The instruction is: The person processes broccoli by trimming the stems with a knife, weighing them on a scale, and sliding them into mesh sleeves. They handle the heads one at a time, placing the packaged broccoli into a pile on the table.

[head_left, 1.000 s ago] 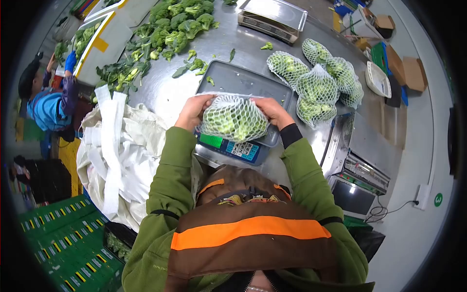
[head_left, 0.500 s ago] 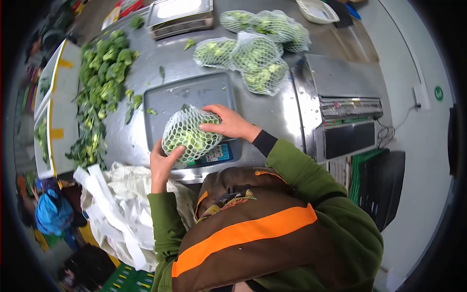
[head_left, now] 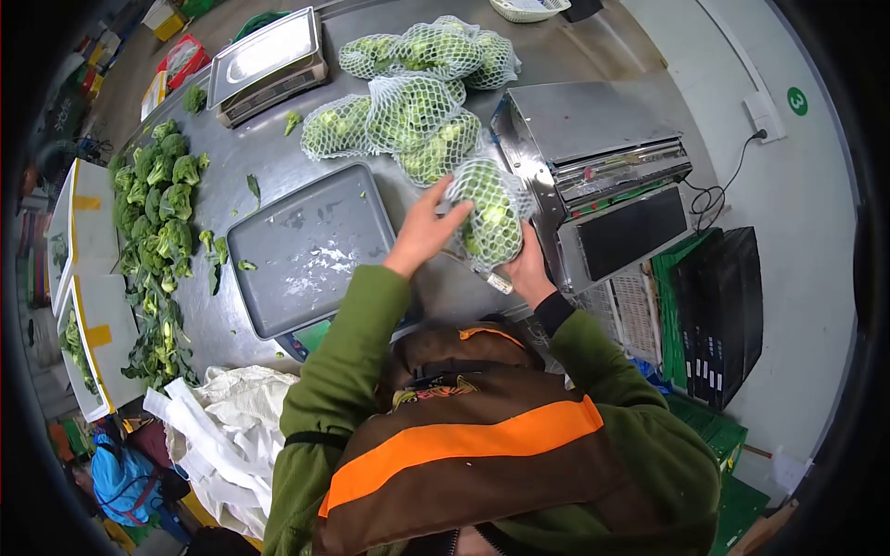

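Gray tray [head_left: 343, 213]: on the metal table [head_left: 209, 320], holding wet-looking streaks, with part of a blue-green panel showing under its near edge.
Netted broccoli [head_left: 491, 218]: right of the tray, between both hands, loosely rounded in its white mesh; whether the mesh is closed at its ends cannot be told.
Left hand [head_left: 422, 232]: at the bundle's tray side, thumb parted from the fingers, their tips against the mesh; how firmly they press cannot be told.
Right hand [head_left: 530, 269]: cradles the bundle from the side away from the tray, thumb along the mesh, the other fingers mostly hidden beneath.
Finished-looking bundles [head_left: 408, 111]: several more in mesh, beyond the tray and to its right, lying against one another.
Loose broccoli [head_left: 162, 204]: a long heap left of the tray, bare of mesh, so much appears left unbagged.
Scraps: a leaf [head_left: 253, 185] and a small floret [head_left: 293, 120] beyond the tray.
Metal scale [head_left: 267, 69]: beyond the tray.
Metal machine [head_left: 593, 125]: right of the tray, near the held bundle.
White sack [head_left: 250, 398]: nearer the body than the tray, toward its left.
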